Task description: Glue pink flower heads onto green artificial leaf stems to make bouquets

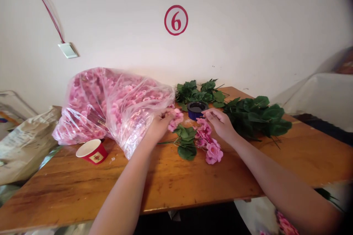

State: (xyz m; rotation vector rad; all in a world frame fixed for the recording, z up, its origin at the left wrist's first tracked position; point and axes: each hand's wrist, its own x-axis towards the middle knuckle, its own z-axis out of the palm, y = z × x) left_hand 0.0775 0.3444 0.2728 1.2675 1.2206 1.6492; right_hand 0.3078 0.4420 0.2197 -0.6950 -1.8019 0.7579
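Note:
My left hand [162, 120] is closed on a pink artificial flower [176, 118], beside the mouth of the plastic bag. My right hand [220, 122] has its fingertips pinched together at the near right rim of a small dark blue dish [196, 111] with a black top. Whatever those fingertips hold, if anything, is too small to make out. Between and below the hands lies an artificial flower stem with green leaves [186, 137] and pink blossoms [213, 150] on the wooden table [176, 187].
A clear bag [110, 106] full of pink flowers fills the back left. A red paper cup [92, 152] stands in front of it. Bunches of green leaves lie at the back [197, 90] and right [259, 117]. A wall [234, 36] rises behind.

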